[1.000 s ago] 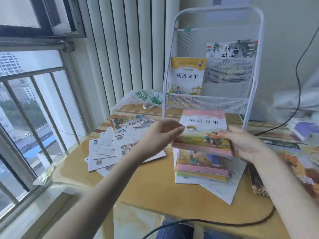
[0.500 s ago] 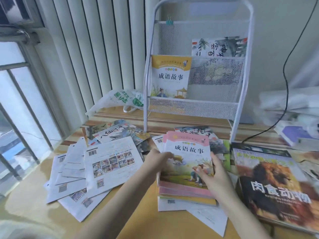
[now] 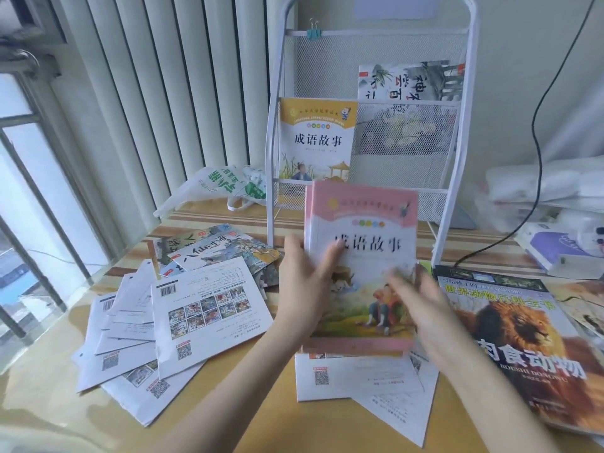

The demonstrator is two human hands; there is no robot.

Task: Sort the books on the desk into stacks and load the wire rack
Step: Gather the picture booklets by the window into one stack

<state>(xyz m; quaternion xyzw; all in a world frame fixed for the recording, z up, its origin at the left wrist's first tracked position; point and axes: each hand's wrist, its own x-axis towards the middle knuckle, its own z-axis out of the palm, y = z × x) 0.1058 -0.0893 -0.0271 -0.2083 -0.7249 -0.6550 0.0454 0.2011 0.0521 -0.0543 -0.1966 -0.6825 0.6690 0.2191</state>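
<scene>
Pink book (image 3: 362, 256) now raised upright off the stack, left hand (image 3: 304, 282) gripping, right hand (image 3: 421, 308) blurred, grip unclear

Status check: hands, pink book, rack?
Left hand grips pink book, raised upright; right hand blurred beside it. Wire rack behind holds two books. Lion book lies right.

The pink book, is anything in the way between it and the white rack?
Nothing visible blocks it. The pink book, held by the left hand and right hand, is raised just in front of the wire rack. A yellow book fills the left of the middle shelf; the right looks free.
</scene>
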